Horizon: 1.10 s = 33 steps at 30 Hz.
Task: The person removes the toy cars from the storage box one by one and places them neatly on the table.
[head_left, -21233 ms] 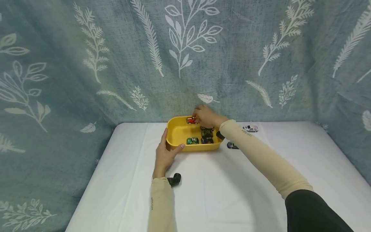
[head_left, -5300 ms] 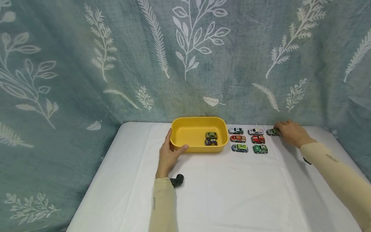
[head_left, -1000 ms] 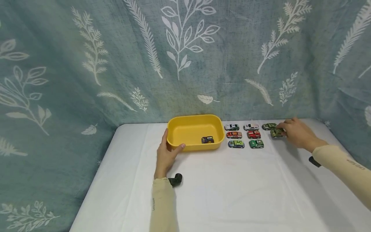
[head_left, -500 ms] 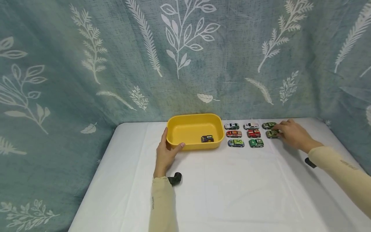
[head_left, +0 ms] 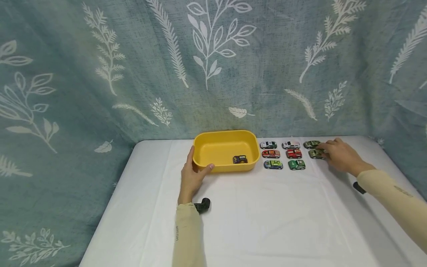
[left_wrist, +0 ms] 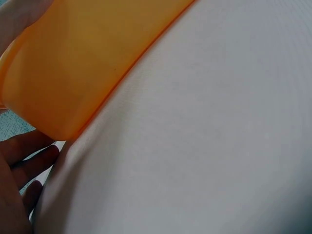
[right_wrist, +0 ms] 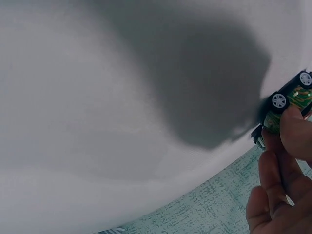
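My left hand point(head_left: 191, 181) grips the left front corner of a yellow tray point(head_left: 220, 167), fingers along its side and thumb at the front. In the left wrist view the tray's wall point(left_wrist: 73, 73) looks orange. One dark toy car point(head_left: 240, 159) lies inside. Far right on the table, my right hand point(head_left: 341, 155) pinches a green camouflage toy car point(head_left: 315, 154) by its rear end; the right wrist view shows thumb and finger on this toy car point(right_wrist: 278, 114). Just behind it sits another camouflage toy car point(head_left: 311, 144).
Between tray and right hand stand two columns of toy cars: white-and-green point(head_left: 268, 145), orange-red point(head_left: 271, 154), blue-and-yellow point(head_left: 273, 164), then white point(head_left: 291, 145), red point(head_left: 294, 154), green point(head_left: 297, 164). A white cloth covers the table point(head_left: 260, 222); a leaf-patterned curtain point(head_left: 150, 74) hangs behind.
Over the longer span, toy cars have left the tray for columns on its right. Within the last second, my right hand shifted the held camouflage car slightly left. The left hand stays on the tray.
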Motion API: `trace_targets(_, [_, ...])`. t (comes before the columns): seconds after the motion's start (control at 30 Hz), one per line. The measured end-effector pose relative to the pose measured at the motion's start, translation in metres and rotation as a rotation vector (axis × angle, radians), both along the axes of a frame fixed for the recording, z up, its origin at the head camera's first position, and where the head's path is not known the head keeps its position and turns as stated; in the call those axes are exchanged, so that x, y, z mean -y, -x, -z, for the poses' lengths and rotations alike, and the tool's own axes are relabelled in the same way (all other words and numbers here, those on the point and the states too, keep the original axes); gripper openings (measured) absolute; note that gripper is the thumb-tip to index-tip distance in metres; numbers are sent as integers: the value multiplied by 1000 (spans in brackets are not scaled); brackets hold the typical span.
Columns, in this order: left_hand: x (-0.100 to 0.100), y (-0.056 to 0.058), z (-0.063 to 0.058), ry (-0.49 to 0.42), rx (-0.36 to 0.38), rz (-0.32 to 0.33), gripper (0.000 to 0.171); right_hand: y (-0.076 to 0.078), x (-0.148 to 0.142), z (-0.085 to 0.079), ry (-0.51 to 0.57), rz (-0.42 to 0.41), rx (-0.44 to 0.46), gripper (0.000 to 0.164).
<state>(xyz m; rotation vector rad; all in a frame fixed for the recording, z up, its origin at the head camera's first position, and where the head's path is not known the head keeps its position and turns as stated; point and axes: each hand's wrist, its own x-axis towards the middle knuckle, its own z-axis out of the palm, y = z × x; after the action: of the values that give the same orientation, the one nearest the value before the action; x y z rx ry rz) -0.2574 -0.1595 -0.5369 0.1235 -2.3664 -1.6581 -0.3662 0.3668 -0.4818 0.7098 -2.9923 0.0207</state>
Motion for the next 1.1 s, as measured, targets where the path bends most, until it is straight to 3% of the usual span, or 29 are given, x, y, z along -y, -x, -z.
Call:
trace_targets(0.17, [0, -2, 0, -6, -14, 16, 108, -2, 0, -6, 44, -24, 17, 35])
trace_targets(0.33, [0, -3, -2, -7, -9, 7, 108, -4, 14, -25, 150, -30, -10, 31])
trace_targets(0.5, [3, -3, -4, 5, -5, -10, 107, -2, 57, -42, 256, -56, -51, 32])
trace_targets(0.67, [5, -3, -1, 15, -8, -6, 107, -1, 110, -45, 378, -126, -92, 27])
trace_targets(0.9, [3, 0, 2, 14, -17, 1, 109, 3, 171, -42, 519, -177, 65, 32])
trace_targets(1.1, [2, 0, 2, 20, -6, -6, 109, 0, 213, -31, 510, -197, 175, 38])
